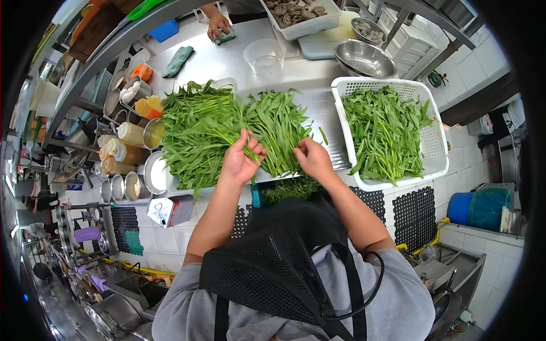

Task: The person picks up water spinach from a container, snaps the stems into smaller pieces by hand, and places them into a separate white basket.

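Observation:
My left hand (244, 158) is closed around the stems of a small bunch of water spinach (223, 126), its leaves pointing up and left. Under and beside it lies a large heap of water spinach (185, 150) on a tray at the left. Another pile of leafy stems (278, 122) rests on the steel table between my hands. My right hand (314, 160) is at that pile's right edge, thumb and fingers pinched together; what is between them I cannot make out. A short cut stem (323, 135) lies just above the right hand.
A white perforated basket (341, 122) at the right holds more greens. Below the table edge, a bin (259, 196) contains leafy scraps. Sauce bottles (129, 134) and containers line the left. Across the table, another person's hand (218, 25) presses a green cloth; a clear tub (265, 55) stands nearby.

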Demonstrator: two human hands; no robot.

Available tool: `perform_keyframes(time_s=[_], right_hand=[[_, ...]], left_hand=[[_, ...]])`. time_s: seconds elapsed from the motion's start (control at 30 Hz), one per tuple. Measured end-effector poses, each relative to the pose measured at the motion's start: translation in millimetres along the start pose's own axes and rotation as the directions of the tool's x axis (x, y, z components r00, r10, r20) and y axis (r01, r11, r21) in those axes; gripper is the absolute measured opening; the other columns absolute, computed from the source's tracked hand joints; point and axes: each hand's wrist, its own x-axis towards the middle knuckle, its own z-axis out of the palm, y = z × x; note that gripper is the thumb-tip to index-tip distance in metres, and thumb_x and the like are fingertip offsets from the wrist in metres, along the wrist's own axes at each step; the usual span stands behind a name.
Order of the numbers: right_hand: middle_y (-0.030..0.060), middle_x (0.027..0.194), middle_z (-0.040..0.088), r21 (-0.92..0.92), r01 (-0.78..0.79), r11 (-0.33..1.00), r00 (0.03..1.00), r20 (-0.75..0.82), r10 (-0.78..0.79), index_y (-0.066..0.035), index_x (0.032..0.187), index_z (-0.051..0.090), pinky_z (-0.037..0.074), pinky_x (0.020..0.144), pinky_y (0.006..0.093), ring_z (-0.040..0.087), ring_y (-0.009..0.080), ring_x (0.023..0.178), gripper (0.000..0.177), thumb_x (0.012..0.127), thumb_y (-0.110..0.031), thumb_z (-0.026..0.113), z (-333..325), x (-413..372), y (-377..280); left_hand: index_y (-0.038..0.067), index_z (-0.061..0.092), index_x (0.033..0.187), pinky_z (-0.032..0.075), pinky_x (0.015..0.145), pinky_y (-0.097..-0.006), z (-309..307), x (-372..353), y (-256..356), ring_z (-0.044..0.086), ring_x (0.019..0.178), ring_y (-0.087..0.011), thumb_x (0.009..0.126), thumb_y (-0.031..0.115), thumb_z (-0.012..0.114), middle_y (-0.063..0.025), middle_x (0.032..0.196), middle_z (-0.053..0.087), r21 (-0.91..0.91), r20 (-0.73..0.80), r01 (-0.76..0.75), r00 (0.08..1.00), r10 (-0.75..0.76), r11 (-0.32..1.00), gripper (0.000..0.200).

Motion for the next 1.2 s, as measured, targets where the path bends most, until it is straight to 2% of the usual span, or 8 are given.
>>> perform_keyframes(time_s=[0.17, 0.27, 0.4, 0.83, 0.93, 1.0, 1.13, 1.2], right_hand=[[0.0152, 0.075, 0.064, -0.352, 0.275, 0.895, 0.950, -0.044, -0.309, -0.001, 0.090, 0.063, 0.049, 0.065, 0.0402, 0.061, 0.0320, 0.067, 0.020, 0.079, -0.017, 0.068, 18, 8, 20], [0.0015, 0.070, 0.062, 0.514, -0.191, 0.836, 0.981, 0.124, 0.148, 0.000, 0.088, 0.064, 0.045, 0.059, 0.0253, 0.055, 0.0088, 0.062, 0.015, 0.080, -0.011, 0.071, 9, 19, 10], [-0.0006, 0.074, 0.063, 0.697, -0.284, 0.659, 0.959, 0.212, 0.188, 0.001, 0.088, 0.065, 0.044, 0.060, 0.0217, 0.054, 0.0047, 0.066, 0.012, 0.082, -0.009, 0.069, -9, 13, -16], [0.0164, 0.076, 0.065, -0.388, 0.265, 0.883, 0.964, 0.072, -0.258, -0.003, 0.088, 0.064, 0.049, 0.062, 0.0393, 0.061, 0.0349, 0.066, 0.022, 0.078, -0.021, 0.069, 9, 5, 33], [0.0127, 0.071, 0.063, 0.024, -0.041, 0.999, 0.990, 0.139, 0.038, -0.002, 0.092, 0.064, 0.048, 0.059, 0.0383, 0.059, 0.0305, 0.060, 0.026, 0.077, -0.022, 0.072, 3, 11, 24], [0.0069, 0.068, 0.061, 0.684, -0.288, 0.670, 0.956, 0.247, 0.159, 0.001, 0.097, 0.061, 0.046, 0.057, 0.0323, 0.057, 0.0191, 0.058, 0.030, 0.078, -0.017, 0.074, -6, 17, 18], [0.0016, 0.072, 0.061, 0.115, -0.229, 0.966, 0.961, 0.182, 0.206, 0.001, 0.101, 0.057, 0.043, 0.055, 0.0221, 0.054, 0.0077, 0.059, 0.025, 0.082, -0.008, 0.070, -23, 11, 27], [0.0015, 0.073, 0.061, 0.312, -0.305, 0.900, 0.947, 0.201, 0.252, 0.001, 0.100, 0.058, 0.044, 0.056, 0.0219, 0.054, 0.0082, 0.060, 0.023, 0.083, -0.008, 0.069, -20, 11, 36]], left_hand=[[0.012, 0.053, 0.096, 0.042, 0.069, -0.0295, -9, -3, -10, 0.044, 0.061, -0.0117, 0.096, 0.025, 0.054, 0.0020, 0.067, 0.044, 0.025, 0.199, 0.060, 0.978, -0.064, 0.998, 0.013], [0.005, 0.057, 0.099, 0.046, 0.073, -0.0328, -8, -8, -20, 0.058, 0.074, -0.0176, 0.090, 0.015, 0.062, -0.0048, 0.081, 0.058, 0.373, 0.018, -0.170, 0.984, 0.176, 0.912, 0.014], [0.000, 0.059, 0.105, 0.046, 0.073, -0.0311, -12, -6, -34, 0.060, 0.088, -0.0193, 0.088, 0.015, 0.065, -0.0077, 0.096, 0.064, 0.549, -0.120, -0.044, 0.984, 0.130, 0.834, 0.024], [-0.001, 0.056, 0.105, 0.048, 0.064, -0.0298, 9, -5, -25, 0.062, 0.081, -0.0194, 0.094, 0.015, 0.055, -0.0125, 0.094, 0.064, 0.539, -0.075, -0.171, 0.965, 0.249, 0.825, 0.019], [-0.001, 0.058, 0.099, 0.047, 0.060, -0.0298, 0, -2, -31, 0.058, 0.069, -0.0154, 0.092, 0.013, 0.058, -0.0108, 0.083, 0.063, 0.519, -0.092, -0.200, 0.953, 0.287, 0.831, 0.016], [-0.002, 0.058, 0.096, 0.046, 0.055, -0.0300, -7, 2, -42, 0.053, 0.060, -0.0137, 0.089, 0.010, 0.061, -0.0075, 0.077, 0.060, 0.679, -0.137, -0.147, 0.937, 0.322, 0.719, 0.014], [-0.002, 0.059, 0.091, 0.043, 0.048, -0.0292, -9, -1, -39, 0.051, 0.052, -0.0130, 0.086, 0.009, 0.064, -0.0043, 0.072, 0.059, 0.925, -0.151, 0.087, 0.977, 0.149, 0.370, 0.014], [-0.002, 0.060, 0.091, 0.044, 0.050, -0.0296, -7, 2, -32, 0.051, 0.053, -0.0128, 0.086, 0.012, 0.065, -0.0048, 0.073, 0.059, 0.925, -0.176, 0.115, 0.974, 0.142, 0.362, 0.016]])
